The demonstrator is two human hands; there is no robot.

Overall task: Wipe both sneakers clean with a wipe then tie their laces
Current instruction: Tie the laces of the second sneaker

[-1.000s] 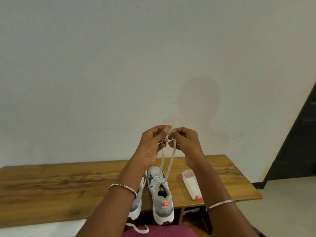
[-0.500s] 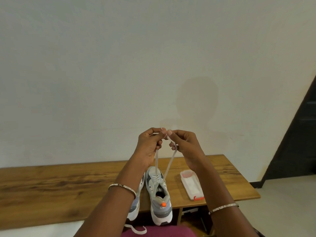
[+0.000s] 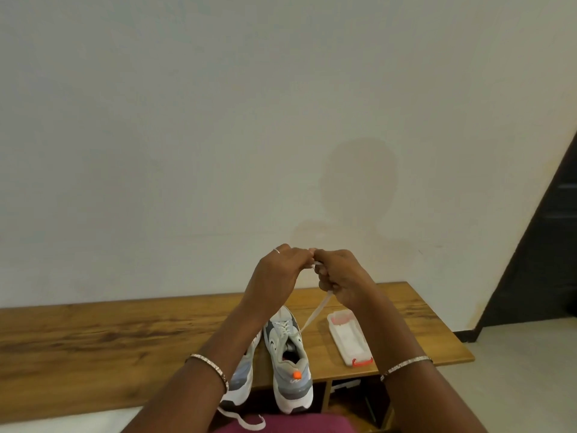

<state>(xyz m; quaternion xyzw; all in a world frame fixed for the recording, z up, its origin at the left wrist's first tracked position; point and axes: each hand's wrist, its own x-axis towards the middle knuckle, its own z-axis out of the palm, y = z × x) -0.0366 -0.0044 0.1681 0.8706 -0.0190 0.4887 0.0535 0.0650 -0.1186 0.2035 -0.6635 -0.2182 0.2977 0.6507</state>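
Two grey and white sneakers stand side by side near the front edge of a wooden table point(image 3: 93, 332). The right sneaker point(image 3: 288, 360) has an orange dot at its heel and its white lace point(image 3: 313, 315) runs up taut to my hands. My left hand point(image 3: 278, 273) and my right hand point(image 3: 340, 276) meet above the shoe, knuckles together, each pinching an end of that lace. The left sneaker point(image 3: 242, 376) is mostly hidden under my left forearm, and its loose lace point(image 3: 246, 421) hangs over the table edge.
A white pack of wipes point(image 3: 348, 339) with an orange closure lies right of the sneakers. A plain wall rises behind the table. A dark doorway point(image 3: 543, 245) and pale floor lie to the right. Pink cloth point(image 3: 281, 426) shows at the bottom.
Both hands have come lower and closed together over the lace ends. The left strand is now hidden behind my left hand, leaving one strand showing.
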